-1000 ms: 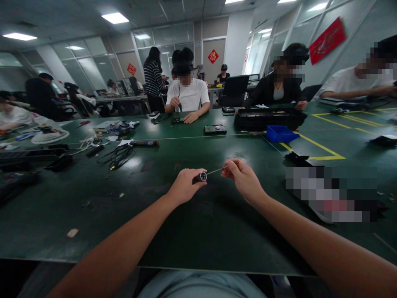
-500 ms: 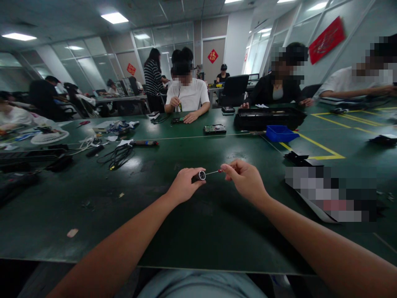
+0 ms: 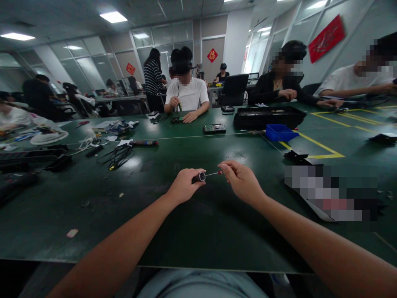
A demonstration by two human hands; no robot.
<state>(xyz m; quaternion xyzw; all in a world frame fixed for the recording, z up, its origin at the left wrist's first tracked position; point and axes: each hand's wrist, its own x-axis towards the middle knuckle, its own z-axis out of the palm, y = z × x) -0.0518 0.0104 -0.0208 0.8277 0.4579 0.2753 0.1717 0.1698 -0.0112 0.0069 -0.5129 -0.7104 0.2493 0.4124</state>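
Note:
My left hand (image 3: 183, 188) is closed around a dark cylinder (image 3: 201, 177) whose round, silver-rimmed end faces me; most of its body is hidden by the fingers. Pinched in my right hand (image 3: 245, 182) is a small screwdriver (image 3: 219, 172) with a red handle and a thin metal shaft. The shaft points left and its tip meets the rim of the cylinder's end; whether it sits in a screw is too small to tell. Both hands are above the green table (image 3: 214, 231), a little apart from each other.
A circuit-board drive (image 3: 214, 128), a long black tray (image 3: 269, 117) and a blue bin (image 3: 281, 133) lie farther back. Left are a coiled black cable (image 3: 119, 157) and a white fan part (image 3: 49, 136). A pale panel (image 3: 322, 215), partly blurred out, lies right. Co-workers sit opposite.
My right hand's fingers have shifted slightly around the screwdriver handle. My left hand and the cylinder stay almost still. The co-worker in black at the right has raised one hand and moved the other right.

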